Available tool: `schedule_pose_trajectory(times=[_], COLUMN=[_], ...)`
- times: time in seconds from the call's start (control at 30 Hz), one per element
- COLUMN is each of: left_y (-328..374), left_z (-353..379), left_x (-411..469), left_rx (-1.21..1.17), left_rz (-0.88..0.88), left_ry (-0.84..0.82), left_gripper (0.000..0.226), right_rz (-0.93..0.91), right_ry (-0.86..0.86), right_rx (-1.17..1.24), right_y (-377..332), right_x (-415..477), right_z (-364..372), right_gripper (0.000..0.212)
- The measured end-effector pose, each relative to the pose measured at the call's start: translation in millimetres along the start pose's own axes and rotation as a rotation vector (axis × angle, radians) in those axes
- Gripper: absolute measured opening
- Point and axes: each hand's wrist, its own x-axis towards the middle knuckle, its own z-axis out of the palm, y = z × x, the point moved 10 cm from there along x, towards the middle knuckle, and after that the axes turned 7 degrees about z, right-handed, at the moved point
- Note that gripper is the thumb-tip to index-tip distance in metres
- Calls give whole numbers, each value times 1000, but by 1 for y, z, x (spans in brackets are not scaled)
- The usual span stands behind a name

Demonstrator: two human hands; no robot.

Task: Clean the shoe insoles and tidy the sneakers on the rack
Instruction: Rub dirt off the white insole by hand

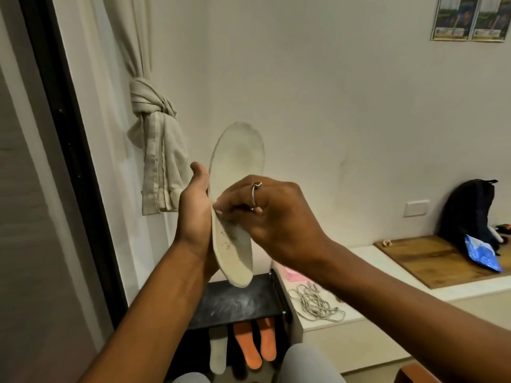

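light: dim, warm, indoor | shadows: soft | focus: slightly soft | edges: wide-angle bending

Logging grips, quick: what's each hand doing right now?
Left hand: holds the insole, palm against its back.
Right hand: pinches the insole's edge.

I see a black shoe rack [235, 302], its top shelf dusty; below lie a white insole [218, 355] and two orange insoles [246, 346]. Beside it, grey laces [315, 304] lie on a white ledge [367, 261]. A wooden board [431, 258] bears a dark backpack [467, 211] and a blue packet [482, 252].
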Motion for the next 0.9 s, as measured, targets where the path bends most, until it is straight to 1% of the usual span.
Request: schedule_pose_trajectory(times=[0.07,0.13,0.2,0.23,0.4,0.43,0.5,0.57,0.63,0.73,0.8,0.9], left_y=[-5,-11,-14,-13,-6,-5,-7,-8,-11,-14,-11,-8], left_z=[1,4,4,4,-5,-5,-1,2,6,10,7,4], left_x=[0,-1,-1,-1,1,1,0,0,1,-2,-1,1], left_rx=[10,38,50,43,58,67,71,104,148,186,157,73], left_rz=[-17,-40,-48,-49,-58,-65,-75,-60,-70,-94,-87,-93], left_ry=[3,14,15,13,-1,-6,-10,-12,-54,-87,-58,-43], left_gripper=[72,62,58,58,78,79,72,64,64,64,62,68], right_rz=[21,63,113,122,71,62,32,-12,-17,52,51,-45], right_ry=[25,100,164,168,56,44,43,112,210,291,243,82], right_rx=[-54,-127,-126,-110,43,47,-8,-125,-214,-217,-147,-80], right_y=[13,29,40,40,19,18,18,22,34,47,39,15], right_x=[15,33,40,39,11,13,24,39,55,60,48,28], right_z=[-5,-14,-18,-16,0,0,-6,-15,-26,-34,-26,-6], right_gripper=[12,12,13,12,13,13,11,12,15,17,15,14])
